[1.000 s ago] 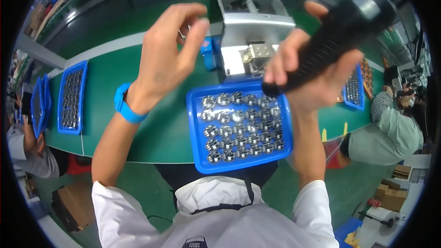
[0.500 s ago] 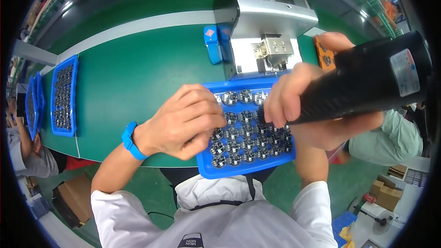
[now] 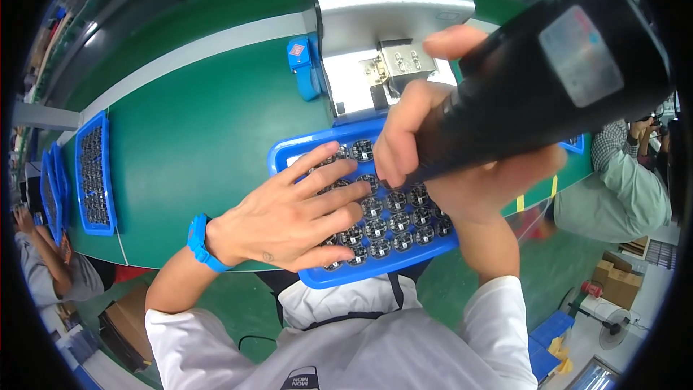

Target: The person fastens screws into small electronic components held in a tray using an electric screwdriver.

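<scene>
The round boards (image 3: pixel 375 228) sit in rows inside the blue tray (image 3: pixel 346 276), whose near rim seems to reach slightly past the edge of the bench (image 3: pixel 180 130); the black tool (image 3: pixel 520 79) slants above them, narrow end low, and the right fingers hide whether it touches any. The right hand (image 3: pixel 473 191) is wrapped round the tool; the left hand (image 3: pixel 292 220) is spread palm down over the tray's left side, grasping nothing; how firmly it presses, if at all, I cannot tell. Light, flat fingertips would suit the boards best, as they look loose enough to shift; the tool looks bulky, so its narrow end wants slow guiding, clear of the left fingers; the silver machine (image 3: pixel 393 11) stands close beyond the tray, so wide swings are unwise; the blue strap (image 3: pixel 307 72) lies just left of it.
</scene>
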### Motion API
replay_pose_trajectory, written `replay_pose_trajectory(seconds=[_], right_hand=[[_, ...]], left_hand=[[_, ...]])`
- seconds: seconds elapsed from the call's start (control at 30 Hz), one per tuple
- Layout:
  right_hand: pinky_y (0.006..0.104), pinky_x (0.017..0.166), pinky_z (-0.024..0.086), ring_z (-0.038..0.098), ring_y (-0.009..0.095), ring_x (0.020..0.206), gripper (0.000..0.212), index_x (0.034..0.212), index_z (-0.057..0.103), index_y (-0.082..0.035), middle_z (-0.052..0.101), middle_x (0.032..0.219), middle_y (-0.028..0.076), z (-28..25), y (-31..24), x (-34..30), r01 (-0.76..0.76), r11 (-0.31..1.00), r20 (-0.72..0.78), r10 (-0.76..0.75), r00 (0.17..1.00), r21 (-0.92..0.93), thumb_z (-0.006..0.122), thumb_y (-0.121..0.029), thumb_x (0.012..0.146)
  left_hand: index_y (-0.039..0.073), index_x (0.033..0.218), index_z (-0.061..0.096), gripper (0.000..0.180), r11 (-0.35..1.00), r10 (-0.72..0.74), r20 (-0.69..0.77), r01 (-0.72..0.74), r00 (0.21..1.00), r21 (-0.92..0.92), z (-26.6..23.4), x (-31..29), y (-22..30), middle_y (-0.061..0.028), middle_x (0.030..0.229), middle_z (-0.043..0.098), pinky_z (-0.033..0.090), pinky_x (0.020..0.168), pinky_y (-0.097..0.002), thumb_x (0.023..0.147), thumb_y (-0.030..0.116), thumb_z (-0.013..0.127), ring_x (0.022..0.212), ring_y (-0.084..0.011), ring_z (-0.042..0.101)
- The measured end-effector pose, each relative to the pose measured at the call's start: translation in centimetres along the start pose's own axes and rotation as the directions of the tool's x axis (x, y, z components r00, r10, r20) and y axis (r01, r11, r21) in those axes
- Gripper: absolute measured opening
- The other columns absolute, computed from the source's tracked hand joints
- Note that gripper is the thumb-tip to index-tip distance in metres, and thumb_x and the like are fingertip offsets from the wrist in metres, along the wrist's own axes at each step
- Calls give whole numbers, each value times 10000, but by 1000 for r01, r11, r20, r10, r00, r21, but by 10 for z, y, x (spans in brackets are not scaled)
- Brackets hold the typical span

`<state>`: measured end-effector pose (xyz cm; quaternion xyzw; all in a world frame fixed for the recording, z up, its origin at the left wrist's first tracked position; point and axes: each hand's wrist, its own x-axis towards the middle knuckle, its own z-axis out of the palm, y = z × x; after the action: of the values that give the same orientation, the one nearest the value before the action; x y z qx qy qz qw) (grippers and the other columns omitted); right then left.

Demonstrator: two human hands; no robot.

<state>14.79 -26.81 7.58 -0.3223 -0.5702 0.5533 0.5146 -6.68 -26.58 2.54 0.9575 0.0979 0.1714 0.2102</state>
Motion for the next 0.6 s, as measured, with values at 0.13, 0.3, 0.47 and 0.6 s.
replay_pose_trajectory(seconds=[0.13,0.3,0.47,0.6], right_hand=[[323,477,473,527,214,474,1007,1341,265,-22,534,623,129,0,7,0,-26,1000,26,26,999,8,309,-864,789],[313,472,471,523,204,469,1020,1330,269,-23,530,621,118,2,8,1,-12,999,-6,12,1000,-53,313,-878,775],[290,460,460,517,185,465,1051,1300,286,-25,528,613,108,3,10,0,16,996,-18,-18,1000,-87,322,-906,730],[288,459,458,515,176,465,1001,1224,336,-36,543,608,112,6,9,-2,-31,997,0,31,1000,-76,325,-908,733]], left_hand=[[70,959,591,377,1000,-8,7,8,1000,-10,0,0,0,-114,1231,617,299,1097,-555,873,436,624,1209,-372,499],[37,1019,559,375,999,1,-11,-2,1000,-34,-2,0,1,-152,1185,599,308,1115,-542,881,384,596,1173,-364,497],[44,994,576,360,999,-6,-14,6,1000,-34,0,-1,1,-134,1213,603,312,1103,-546,878,383,612,1187,-366,496],[28,1028,564,366,999,1,-16,-2,1000,-39,0,-1,3,-160,1188,596,302,1123,-538,888,365,590,1174,-367,495]])
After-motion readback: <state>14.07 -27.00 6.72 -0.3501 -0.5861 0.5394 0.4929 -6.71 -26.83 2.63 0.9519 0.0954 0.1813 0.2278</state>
